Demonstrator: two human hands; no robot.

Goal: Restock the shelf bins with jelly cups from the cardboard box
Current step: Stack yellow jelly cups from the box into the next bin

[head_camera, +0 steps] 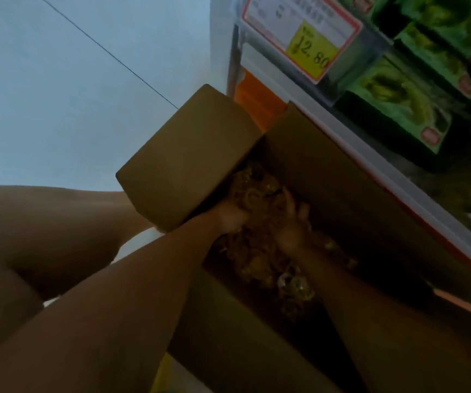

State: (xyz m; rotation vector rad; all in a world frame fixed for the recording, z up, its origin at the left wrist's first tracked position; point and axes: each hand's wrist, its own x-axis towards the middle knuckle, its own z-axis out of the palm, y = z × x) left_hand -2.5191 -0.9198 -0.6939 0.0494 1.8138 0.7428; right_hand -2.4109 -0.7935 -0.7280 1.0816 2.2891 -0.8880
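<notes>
Scooping step: both hands are down inside the open cardboard box [308,154], working the heap of jelly cups [259,259]. Left hand [230,218] is at 9 o'clock of the pile, under the raised flap [183,157]; its fingers are buried in cups, so I cannot tell its grip. Right hand [292,226] is just beside it at 3 o'clock, its fingers [287,198] stretched over the heap, not closed round any cup. All cups are in the box, none lifted. Shelf edge [370,165] runs from 1 to 4 o'clock, price tag [302,32] at 1 o'clock. No bin in view. Next move likely calls for closing on a handful, lifting clear of the flaps and carrying it up toward 2 o'clock.
</notes>
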